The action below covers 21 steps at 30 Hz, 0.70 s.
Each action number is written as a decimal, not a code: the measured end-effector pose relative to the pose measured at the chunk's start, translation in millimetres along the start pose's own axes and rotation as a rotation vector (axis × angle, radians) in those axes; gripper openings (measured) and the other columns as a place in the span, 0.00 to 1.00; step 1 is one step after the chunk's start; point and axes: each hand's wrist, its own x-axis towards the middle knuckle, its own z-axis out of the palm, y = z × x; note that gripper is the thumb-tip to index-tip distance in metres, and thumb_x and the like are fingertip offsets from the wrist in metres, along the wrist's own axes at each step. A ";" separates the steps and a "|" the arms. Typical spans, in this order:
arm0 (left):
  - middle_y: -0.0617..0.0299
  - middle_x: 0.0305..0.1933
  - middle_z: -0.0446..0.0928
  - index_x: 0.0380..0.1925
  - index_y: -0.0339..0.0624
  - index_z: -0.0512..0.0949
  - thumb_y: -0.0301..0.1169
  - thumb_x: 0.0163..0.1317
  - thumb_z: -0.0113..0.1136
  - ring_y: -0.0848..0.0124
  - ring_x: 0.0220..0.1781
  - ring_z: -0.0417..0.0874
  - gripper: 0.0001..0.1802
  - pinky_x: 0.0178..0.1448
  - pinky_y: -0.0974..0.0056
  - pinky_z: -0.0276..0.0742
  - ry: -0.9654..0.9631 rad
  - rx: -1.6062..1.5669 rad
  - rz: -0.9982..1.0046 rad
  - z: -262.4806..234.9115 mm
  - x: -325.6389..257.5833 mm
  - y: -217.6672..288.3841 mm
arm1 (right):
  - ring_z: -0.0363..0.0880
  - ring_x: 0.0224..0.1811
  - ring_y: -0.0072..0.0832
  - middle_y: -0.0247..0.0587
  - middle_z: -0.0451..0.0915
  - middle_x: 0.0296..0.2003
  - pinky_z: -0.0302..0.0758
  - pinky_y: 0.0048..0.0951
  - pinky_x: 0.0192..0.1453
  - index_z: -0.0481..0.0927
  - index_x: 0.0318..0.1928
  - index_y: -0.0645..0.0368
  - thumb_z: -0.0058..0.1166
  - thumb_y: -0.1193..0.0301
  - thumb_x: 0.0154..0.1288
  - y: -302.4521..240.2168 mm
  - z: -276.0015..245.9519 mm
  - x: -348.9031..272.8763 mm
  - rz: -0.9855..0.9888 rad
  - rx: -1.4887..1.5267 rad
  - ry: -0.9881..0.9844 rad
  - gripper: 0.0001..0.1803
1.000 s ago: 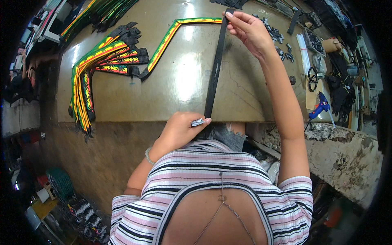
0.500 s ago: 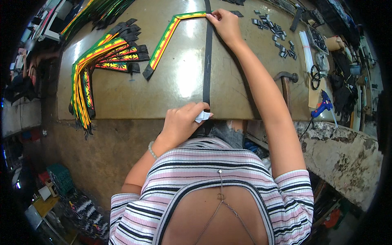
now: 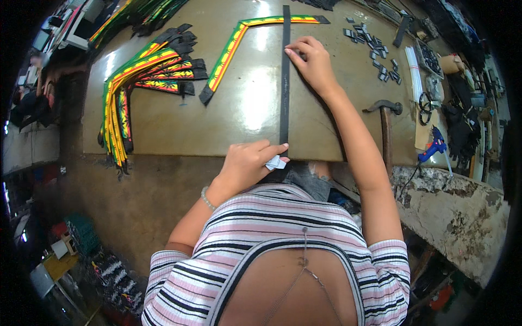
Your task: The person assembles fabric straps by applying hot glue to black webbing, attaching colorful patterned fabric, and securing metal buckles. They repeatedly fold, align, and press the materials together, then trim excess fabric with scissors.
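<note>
Left hand (image 3: 247, 160) and right hand (image 3: 316, 66) pinch a black strap (image 3: 285, 100) on a glossy worktable (image 3: 179, 130), the left hiding one end.

At the near edge of the bench (image 3: 179, 130), the left hand (image 3: 247, 163) hides the lower end of the black strap (image 3: 285, 98) and part of a folded white tag (image 3: 275, 163). The strap covers a short stretch of the patterned band (image 3: 231, 54). Whether the right hand (image 3: 311, 62) pinches the strap or only touches it is unclear. By the far left corner, a heap of bands (image 3: 157, 13) runs out of the picture, as do dark pieces (image 3: 318, 4) along the far edge. The contents of the tray (image 3: 428, 57) near the right edge are too small to tell.
</note>
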 end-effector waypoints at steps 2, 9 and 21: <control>0.63 0.20 0.72 0.38 0.51 0.86 0.41 0.54 0.70 0.64 0.20 0.77 0.13 0.23 0.61 0.71 0.006 -0.011 0.026 -0.4 0.4 -0.9 | 0.78 0.40 0.41 0.44 0.80 0.36 0.75 0.37 0.47 0.86 0.37 0.59 0.63 0.69 0.60 -0.4 3.6 5.3 0.041 -0.025 0.026 0.07; 0.63 0.19 0.72 0.35 0.52 0.86 0.41 0.57 0.67 0.64 0.19 0.77 0.09 0.23 0.61 0.70 -0.015 0.030 0.035 0.4 -2.6 -1.8 | 0.80 0.32 0.37 0.44 0.80 0.34 0.77 0.34 0.39 0.86 0.37 0.61 0.64 0.70 0.60 -3.0 0.1 7.8 0.077 0.001 0.036 0.08; 0.63 0.19 0.73 0.37 0.56 0.86 0.40 0.57 0.67 0.65 0.19 0.77 0.09 0.22 0.61 0.70 0.029 0.005 0.073 8.3 -8.8 -1.0 | 0.81 0.31 0.32 0.44 0.80 0.35 0.76 0.29 0.38 0.86 0.38 0.62 0.63 0.71 0.62 2.9 -4.4 1.9 0.073 -0.007 0.057 0.08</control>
